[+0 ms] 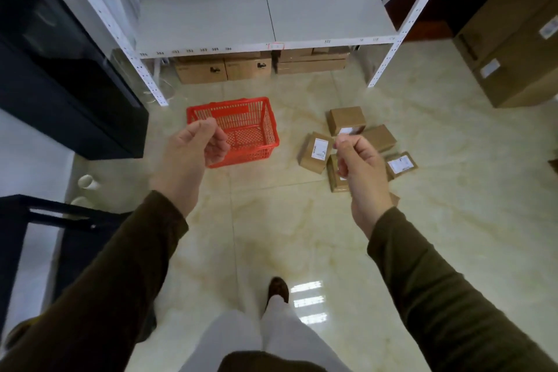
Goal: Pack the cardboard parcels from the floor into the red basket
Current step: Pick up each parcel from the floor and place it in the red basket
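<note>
A red plastic basket (256, 118) stands on the tiled floor in front of the shelf, with nothing visible inside it. To its right, several small cardboard parcels (315, 152) with white labels lie in a loose heap, one brown box (345, 119) at the back. My left hand (193, 154) hovers in the air over the basket's near left corner, fingers curled, holding nothing. Above the heap, my right hand (360, 169) is also curled and holds nothing; it hides part of the parcels.
A white metal shelf (271, 24) stands behind the basket, with cardboard boxes (223, 69) under it. A black cabinet (60, 69) is on the left and a large carton (513, 48) on the right. My shoe (277, 288) is on the floor below.
</note>
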Tool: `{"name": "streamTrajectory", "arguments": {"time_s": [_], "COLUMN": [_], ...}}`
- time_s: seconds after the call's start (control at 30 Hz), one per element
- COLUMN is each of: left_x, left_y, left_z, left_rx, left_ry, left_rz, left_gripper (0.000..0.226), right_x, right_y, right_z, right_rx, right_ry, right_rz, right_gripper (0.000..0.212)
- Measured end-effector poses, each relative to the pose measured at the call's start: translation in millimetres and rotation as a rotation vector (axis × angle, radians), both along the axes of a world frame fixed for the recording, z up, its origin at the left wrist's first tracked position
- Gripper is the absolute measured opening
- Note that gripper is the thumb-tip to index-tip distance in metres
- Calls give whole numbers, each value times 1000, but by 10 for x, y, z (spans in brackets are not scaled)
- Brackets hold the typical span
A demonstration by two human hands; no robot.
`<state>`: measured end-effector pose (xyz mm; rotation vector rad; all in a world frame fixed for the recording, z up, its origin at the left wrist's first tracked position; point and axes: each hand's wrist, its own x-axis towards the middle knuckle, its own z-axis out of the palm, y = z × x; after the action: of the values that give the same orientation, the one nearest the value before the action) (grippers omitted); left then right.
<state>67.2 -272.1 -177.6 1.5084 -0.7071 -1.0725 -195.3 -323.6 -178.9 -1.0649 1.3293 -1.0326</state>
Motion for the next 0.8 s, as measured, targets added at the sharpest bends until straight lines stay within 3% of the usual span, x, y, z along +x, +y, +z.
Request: {"name": "streamTrajectory", "arguments": {"time_s": [0.37,0.5,0.8], "left_x": [303,393,96], "left_y": [-1250,-1754,-2835], "left_z": [-704,-988,-1589], "left_rx": [242,285,414], "left_ry": [92,49,53], "left_rz": [-30,-102,-214], "left_gripper": [29,29,29], "right_x": [323,377,127], "right_y": [-1197,-1603,-2535], "right_z": [-697,-923,-1654], "right_rx": [218,284,425], "right_ry": [70,81,164], "right_rz": [-60,-111,-189], "right_gripper": [25,27,28]}}
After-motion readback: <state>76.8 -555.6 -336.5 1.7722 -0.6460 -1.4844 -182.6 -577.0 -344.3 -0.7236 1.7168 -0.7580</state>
